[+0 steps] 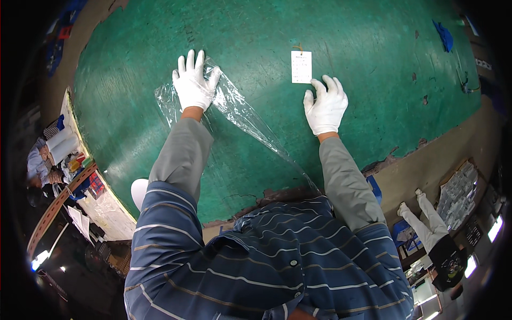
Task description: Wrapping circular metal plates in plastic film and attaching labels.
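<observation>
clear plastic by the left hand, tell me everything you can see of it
The clear plastic is thin, shiny and wrinkled; whether sheet or bag, I cannot tell. It lies loosely on the green surface, spread partly beneath the gloved left hand, whose fingers are extended, and narrows into a strand toward the striped shirt.

A broad worktable with a green top (256, 32) carries everything here, its glossy surface scuffed and streaked, with dark pits toward the right side and a chipped, ragged near edge. Crumpled clear plastic film (234, 104) lies left of the middle, tapering in a wrinkled strip toward the near edge; whether it is a bag or a sheet cannot be told. Well apart to its right, a white printed tag (302, 68) lies flat, a brownish string (300, 48) at its far end. Near the far right corner sits a crumpled blue scrap (442, 36), its material unclear.
</observation>
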`<state>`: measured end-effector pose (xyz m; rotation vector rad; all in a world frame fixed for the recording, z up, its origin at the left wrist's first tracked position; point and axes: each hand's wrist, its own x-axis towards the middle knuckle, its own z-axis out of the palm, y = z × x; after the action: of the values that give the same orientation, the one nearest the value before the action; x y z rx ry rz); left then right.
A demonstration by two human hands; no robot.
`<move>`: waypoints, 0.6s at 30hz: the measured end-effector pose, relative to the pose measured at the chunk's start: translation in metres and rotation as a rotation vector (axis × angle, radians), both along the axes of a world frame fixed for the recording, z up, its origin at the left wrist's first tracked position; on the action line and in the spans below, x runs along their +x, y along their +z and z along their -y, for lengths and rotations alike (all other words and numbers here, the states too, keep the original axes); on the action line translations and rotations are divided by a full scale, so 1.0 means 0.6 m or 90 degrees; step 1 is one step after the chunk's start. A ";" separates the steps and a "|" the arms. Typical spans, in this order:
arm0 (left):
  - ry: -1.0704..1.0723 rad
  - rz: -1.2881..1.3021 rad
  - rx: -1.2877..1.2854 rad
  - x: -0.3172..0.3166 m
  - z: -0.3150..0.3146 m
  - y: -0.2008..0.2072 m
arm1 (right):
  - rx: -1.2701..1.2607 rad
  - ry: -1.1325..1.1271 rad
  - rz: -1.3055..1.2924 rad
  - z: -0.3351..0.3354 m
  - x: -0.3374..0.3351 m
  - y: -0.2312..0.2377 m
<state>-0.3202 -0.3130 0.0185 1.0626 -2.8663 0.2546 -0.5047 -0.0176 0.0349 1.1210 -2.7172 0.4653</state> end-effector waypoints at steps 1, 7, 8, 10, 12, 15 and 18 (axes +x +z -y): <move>0.000 -0.003 0.000 0.000 0.000 0.000 | -0.001 0.000 0.001 0.000 0.000 0.000; -0.001 -0.018 0.007 -0.001 0.000 0.002 | 0.012 0.002 0.006 -0.001 0.000 -0.001; -0.001 -0.022 0.009 -0.001 0.000 0.003 | 0.017 0.003 0.007 -0.001 -0.001 -0.001; -0.001 -0.023 0.009 0.000 0.001 0.002 | 0.011 0.005 0.004 -0.001 0.000 -0.003; -0.004 -0.026 0.008 0.000 0.002 0.001 | -0.001 0.007 -0.003 -0.001 0.000 -0.006; -0.004 -0.031 0.007 0.000 0.003 0.001 | -0.010 0.012 -0.013 -0.002 0.000 -0.007; -0.006 -0.039 0.007 0.001 0.003 0.001 | -0.021 0.019 -0.031 -0.002 0.001 -0.009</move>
<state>-0.3198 -0.3148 0.0190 1.0406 -2.8203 0.2025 -0.5039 -0.0166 0.0297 1.1504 -2.6456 0.4786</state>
